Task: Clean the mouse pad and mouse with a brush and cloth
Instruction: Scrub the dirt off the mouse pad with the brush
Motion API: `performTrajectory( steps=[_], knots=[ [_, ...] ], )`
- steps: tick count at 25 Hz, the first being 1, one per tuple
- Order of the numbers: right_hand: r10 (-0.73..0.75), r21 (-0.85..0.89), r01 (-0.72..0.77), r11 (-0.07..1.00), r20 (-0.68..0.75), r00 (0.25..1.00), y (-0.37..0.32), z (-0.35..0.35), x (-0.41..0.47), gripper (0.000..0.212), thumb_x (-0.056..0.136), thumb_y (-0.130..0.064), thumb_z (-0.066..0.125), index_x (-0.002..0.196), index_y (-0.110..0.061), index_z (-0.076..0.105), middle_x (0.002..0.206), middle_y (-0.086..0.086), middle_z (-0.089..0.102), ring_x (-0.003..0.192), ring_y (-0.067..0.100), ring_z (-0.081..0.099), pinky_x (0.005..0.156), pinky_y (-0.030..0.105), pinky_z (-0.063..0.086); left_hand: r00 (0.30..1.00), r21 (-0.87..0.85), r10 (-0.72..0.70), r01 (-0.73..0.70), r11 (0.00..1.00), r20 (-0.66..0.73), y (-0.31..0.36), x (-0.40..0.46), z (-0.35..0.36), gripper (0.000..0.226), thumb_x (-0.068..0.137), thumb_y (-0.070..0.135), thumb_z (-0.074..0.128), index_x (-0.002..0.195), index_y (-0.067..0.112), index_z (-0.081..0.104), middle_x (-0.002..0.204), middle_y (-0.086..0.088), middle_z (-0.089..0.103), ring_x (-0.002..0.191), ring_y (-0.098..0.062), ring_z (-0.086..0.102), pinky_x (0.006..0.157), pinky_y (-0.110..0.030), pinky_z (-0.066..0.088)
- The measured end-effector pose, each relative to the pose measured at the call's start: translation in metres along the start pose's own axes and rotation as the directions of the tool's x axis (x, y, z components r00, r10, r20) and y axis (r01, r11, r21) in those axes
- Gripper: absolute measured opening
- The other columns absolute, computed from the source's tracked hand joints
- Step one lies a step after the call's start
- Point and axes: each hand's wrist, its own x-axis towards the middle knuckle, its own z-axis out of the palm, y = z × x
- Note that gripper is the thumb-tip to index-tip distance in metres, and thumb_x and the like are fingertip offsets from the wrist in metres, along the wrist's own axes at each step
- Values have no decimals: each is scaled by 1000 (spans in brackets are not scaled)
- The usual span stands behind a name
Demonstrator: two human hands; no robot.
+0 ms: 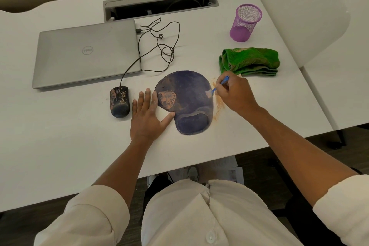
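A dark blue mouse pad (187,102) with a wrist rest lies mid-table, with a tan smear of dirt on its left part. My right hand (234,94) grips a small blue brush (219,85), whose bristles touch the pad's right edge. Tan dust lies on the table just right of the pad. My left hand (147,116) rests flat on the table, its fingers straight, the thumb and forefinger against the pad's left edge. A black wired mouse (119,102), speckled with the same dirt, sits left of that hand. A folded green cloth (249,61) lies beyond my right hand.
A shut grey laptop (85,54) lies at the back left, with the mouse's looped cable (159,46) beside it. A purple mesh cup (245,23) stands at the back right. An open cable tray (159,3) runs along the table's far edge.
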Motion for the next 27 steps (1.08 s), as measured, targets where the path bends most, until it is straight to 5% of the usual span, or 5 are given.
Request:
performTrajectory(
  steps=[4,9,12,19,27],
  knots=[
    [60,16,-69,997,333,941,2,9,0,6,90,-17,59,89,-22,62,76,1,72,61,7,59,55,23,43,1000,-5,-3,3,1000,1,0,0,-1,100,88,81,32,164,19,11,172,-4,3,158,-22,-5,128,-41,-3],
    [-14,-156,12,988,-11,1000,2,4,15,5,96,-21,56,97,-17,59,80,6,64,69,23,57,60,37,47,1000,0,-1,1,1000,4,-1,0,0,100,89,82,31,164,20,9,172,-3,1,158,-21,-7,128,-42,-2],
    [-55,38,48,998,185,981,-7,8,20,8,97,-21,52,96,-18,59,79,8,66,65,22,57,60,38,46,1000,3,-3,3,1000,5,-1,1,1,100,88,82,30,164,21,8,172,-3,1,158,-21,-8,128,-41,-3],
    [-39,-235,51,971,57,998,-11,12,51,18,102,-26,44,105,-14,57,86,15,61,74,31,56,58,39,45,1000,-5,-2,2,1000,-3,-2,1,1,100,89,82,33,164,20,9,172,-4,1,158,-21,-7,128,-41,-4],
    [81,-352,78,933,416,906,-27,10,87,22,90,-21,43,91,-13,64,83,4,72,76,27,61,67,39,49,1000,-9,-1,1,1000,-10,-1,0,2,100,89,82,34,164,19,12,172,-4,4,158,-23,-4,129,-44,0]
  ],
)
